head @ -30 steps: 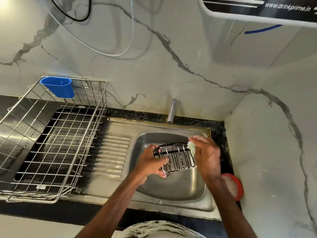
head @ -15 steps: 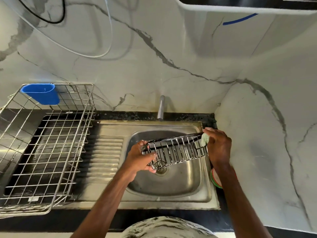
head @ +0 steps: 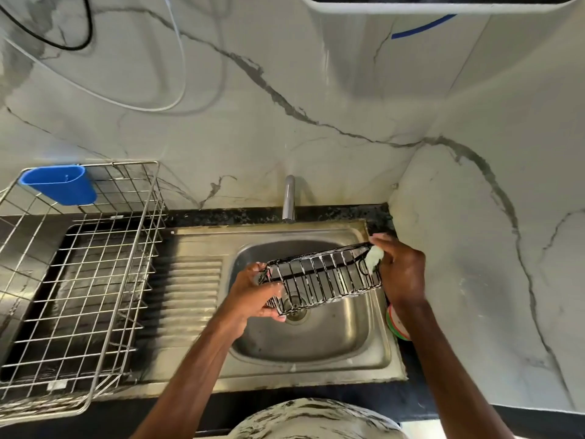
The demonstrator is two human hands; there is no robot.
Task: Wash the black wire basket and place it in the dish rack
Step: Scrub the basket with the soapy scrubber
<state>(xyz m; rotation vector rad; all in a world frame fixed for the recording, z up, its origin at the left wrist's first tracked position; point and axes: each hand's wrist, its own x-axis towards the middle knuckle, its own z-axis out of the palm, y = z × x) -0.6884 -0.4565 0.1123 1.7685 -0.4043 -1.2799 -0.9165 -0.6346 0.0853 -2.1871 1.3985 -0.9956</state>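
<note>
The black wire basket [head: 323,275], streaked with white suds, is held tilted above the steel sink bowl [head: 316,343]. My left hand [head: 253,294] grips its left end, fingers curled round the wires. My right hand [head: 400,270] is at the basket's right end and pinches a pale green scrub pad [head: 374,258] against the wires. The steel wire dish rack [head: 79,280] stands on the counter to the left of the sink, with nothing in its main part.
A blue plastic cup [head: 60,184] hangs on the rack's back left corner. The tap [head: 288,198] rises behind the sink, with no water visible. A round red-and-green dish [head: 397,324] sits right of the sink, partly hidden by my right forearm. Marble walls close in behind and on the right.
The basket has turned from nearly square-on to lengthwise and tilted, its right end raised. My right hand with the pad has shifted right to that end. The camera view has dropped slightly.
</note>
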